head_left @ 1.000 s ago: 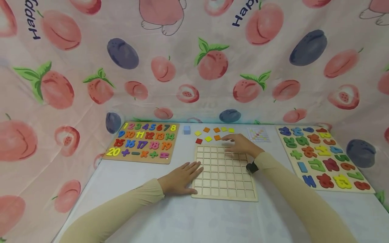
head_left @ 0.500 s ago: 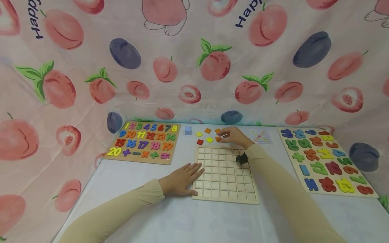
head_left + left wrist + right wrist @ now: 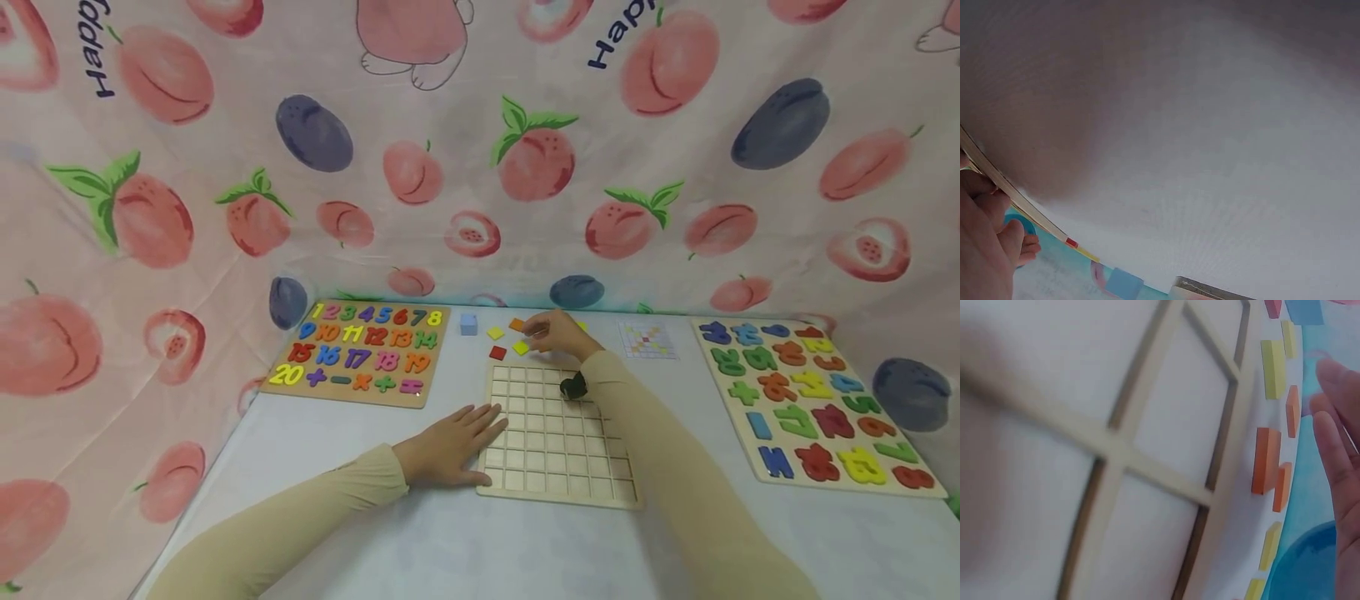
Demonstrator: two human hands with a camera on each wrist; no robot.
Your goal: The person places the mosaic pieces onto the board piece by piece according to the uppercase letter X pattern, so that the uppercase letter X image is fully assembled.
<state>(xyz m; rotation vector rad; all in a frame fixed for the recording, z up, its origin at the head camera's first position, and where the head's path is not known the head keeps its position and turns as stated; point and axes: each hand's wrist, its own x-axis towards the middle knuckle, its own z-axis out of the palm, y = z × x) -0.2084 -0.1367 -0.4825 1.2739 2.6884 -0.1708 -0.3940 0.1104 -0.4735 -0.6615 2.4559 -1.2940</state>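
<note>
My left hand (image 3: 450, 447) lies with fingers spread on the left edge of a wooden grid board (image 3: 536, 457). In the left wrist view the fingers (image 3: 988, 215) rest along the board's edge. Beyond the board's far side, my right hand (image 3: 558, 335) hovers over small square tiles, hiding several of them in the head view. A yellow-green tile (image 3: 521, 347) and an orange tile (image 3: 517, 325) lie by its fingertips. In the right wrist view the right hand's fingers (image 3: 1335, 440) are bare, apart from the orange tile (image 3: 1266, 460) below them.
Left of the right hand are a red tile (image 3: 497, 353), a yellow tile (image 3: 496, 333) and a light blue block (image 3: 468, 325). A patterned card (image 3: 648, 340) lies to the right. Number puzzle boards stand at left (image 3: 356, 354) and right (image 3: 813, 400).
My right hand has moved left along the tiles, from the right side of the group to the orange and yellow-green ones. The left hand has stayed on the board's edge.
</note>
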